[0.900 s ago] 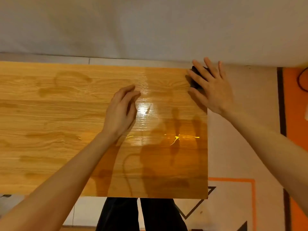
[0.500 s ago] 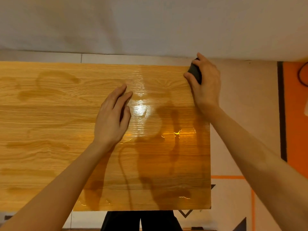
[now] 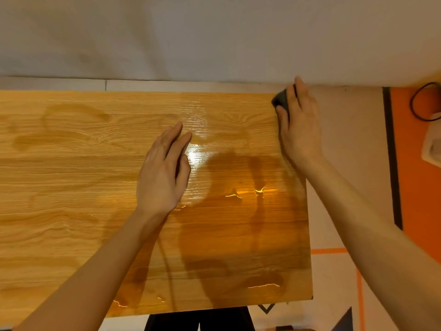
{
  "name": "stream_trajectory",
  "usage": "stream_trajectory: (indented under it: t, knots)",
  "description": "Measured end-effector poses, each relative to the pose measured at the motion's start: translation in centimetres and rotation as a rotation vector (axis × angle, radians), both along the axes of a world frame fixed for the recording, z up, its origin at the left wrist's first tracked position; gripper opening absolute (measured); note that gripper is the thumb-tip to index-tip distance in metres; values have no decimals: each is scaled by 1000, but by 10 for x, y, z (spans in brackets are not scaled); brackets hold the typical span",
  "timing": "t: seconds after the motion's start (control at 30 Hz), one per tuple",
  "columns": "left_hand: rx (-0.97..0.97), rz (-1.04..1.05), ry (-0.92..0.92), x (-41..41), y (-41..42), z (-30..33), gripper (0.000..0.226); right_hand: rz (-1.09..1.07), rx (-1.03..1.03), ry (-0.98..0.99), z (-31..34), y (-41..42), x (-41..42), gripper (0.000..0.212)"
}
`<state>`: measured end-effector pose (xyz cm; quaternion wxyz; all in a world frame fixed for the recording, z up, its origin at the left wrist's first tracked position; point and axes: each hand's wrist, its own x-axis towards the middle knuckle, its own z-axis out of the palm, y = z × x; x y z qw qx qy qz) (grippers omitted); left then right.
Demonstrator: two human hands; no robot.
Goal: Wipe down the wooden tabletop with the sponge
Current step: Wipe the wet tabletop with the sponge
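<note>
The wooden tabletop (image 3: pixel 71 187) fills most of the view, with wet glossy streaks across its right half. A dark sponge (image 3: pixel 281 99) sits at the table's far right corner. My right hand (image 3: pixel 299 125) grips it, thumb on its near side and fingers curled over the top; most of the sponge is hidden under the hand. My left hand (image 3: pixel 164 170) rests flat on the middle of the tabletop with fingers straight and together, holding nothing.
A pale wall (image 3: pixel 214 37) runs right behind the table's far edge. To the right lies floor (image 3: pixel 353 163) with an orange strip (image 3: pixel 417 187), a black cable loop (image 3: pixel 422 103) and a white object (image 3: pixel 433 144). Dark trouser legs (image 3: pixel 198 318) stand at the near edge.
My right hand went from flat, spread fingers over the sponge to curled around it at the far right corner. My left hand's fingers straightened and flattened on the table.
</note>
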<state>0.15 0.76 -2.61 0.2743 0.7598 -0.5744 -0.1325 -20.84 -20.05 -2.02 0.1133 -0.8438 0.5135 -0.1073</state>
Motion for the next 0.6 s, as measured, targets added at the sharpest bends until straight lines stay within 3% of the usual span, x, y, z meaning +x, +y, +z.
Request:
stream_trajectory:
  t: [0.13,0.3,0.43,0.6]
  knots:
    - [4,6,-8,0,0,0,41,-84,26,-42,-1,13,7,51]
    - [16,10,23,0,-1,-1,43,37,70,0,11,105,-42,49]
    - [10,9,16,2,-2,-2,45,100,26,39,10,44,-14,45]
    - [4,12,8,1,0,-4,45,-86,45,-45,2,1,35,44]
